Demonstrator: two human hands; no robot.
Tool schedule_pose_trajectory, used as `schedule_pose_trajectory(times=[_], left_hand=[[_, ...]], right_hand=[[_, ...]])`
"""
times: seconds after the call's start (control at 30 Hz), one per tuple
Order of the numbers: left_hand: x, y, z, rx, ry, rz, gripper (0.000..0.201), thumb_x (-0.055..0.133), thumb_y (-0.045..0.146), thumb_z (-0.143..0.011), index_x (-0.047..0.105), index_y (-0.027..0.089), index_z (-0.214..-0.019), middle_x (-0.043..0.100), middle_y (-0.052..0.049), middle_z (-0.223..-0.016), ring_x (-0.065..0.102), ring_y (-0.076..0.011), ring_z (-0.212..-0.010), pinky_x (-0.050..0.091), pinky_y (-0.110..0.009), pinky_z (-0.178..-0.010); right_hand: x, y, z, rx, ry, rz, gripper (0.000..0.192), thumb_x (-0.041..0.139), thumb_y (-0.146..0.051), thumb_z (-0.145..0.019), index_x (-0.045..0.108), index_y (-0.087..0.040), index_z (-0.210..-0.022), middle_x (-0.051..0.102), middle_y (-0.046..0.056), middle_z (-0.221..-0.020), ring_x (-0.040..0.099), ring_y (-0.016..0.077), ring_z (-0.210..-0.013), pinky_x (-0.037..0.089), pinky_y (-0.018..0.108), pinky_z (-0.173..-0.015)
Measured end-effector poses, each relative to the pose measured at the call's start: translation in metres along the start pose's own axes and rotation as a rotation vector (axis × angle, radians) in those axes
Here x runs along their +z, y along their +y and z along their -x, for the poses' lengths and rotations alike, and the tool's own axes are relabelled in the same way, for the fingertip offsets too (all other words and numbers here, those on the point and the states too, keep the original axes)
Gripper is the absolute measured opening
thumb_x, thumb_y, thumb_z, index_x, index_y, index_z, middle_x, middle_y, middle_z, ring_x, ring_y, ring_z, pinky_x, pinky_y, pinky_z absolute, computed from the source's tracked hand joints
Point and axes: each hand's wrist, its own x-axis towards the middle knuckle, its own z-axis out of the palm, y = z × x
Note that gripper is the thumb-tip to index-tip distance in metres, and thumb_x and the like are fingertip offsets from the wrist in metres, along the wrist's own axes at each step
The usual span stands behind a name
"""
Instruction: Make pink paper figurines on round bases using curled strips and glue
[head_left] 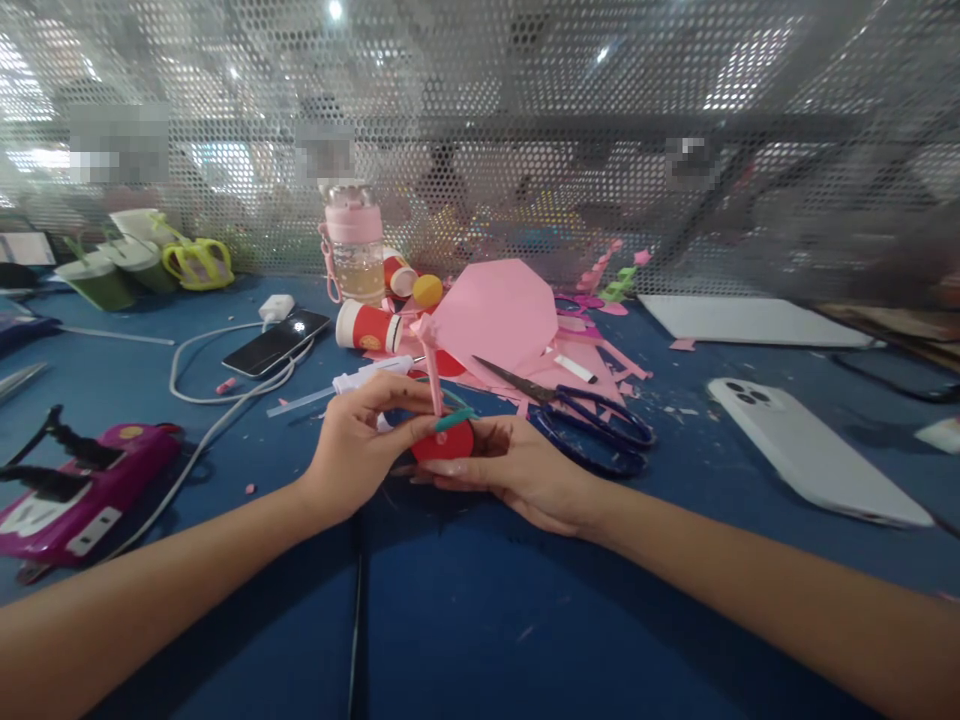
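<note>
Between my two hands, just above the blue table, is a small red paper cup, its body largely hidden by fingers. A teal strip lies across its upper part, and a pink paper stem with a knotted-looking top stands up behind. My left hand is closed, its thumb pressing by the teal strip. From the other side my right hand grips the cup, thumb along its lower front. Close beyond my right hand lie dark-handled scissors, blades apart. A white glue gun lies behind my left hand.
Pink paper sheets and scraps lie behind the hands. A red-and-white paper cup lies on its side near a water bottle. Left are a black phone, a cable and a purple power strip; right, a white phone.
</note>
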Motion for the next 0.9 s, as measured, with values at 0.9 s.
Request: schedule_pose_trajectory(times=[0.9], left_hand=[[-0.0060,0.0093,-0.0093,-0.392,-0.328,0.118,0.032,0.069,0.013,-0.057,0.059,0.010,-0.088,0.067,-0.002,-0.067,0.063,-0.0133,-0.062,0.052,-0.023,-0.058]], right_hand=[[-0.0065,-0.0017,-0.0010,-0.041,-0.143,0.000,0.022,0.071,-0.006,-0.057,0.065,-0.011,-0.078,0.065,0.000,-0.066,0.061,0.0073,-0.053,0.047,0.013,-0.043]])
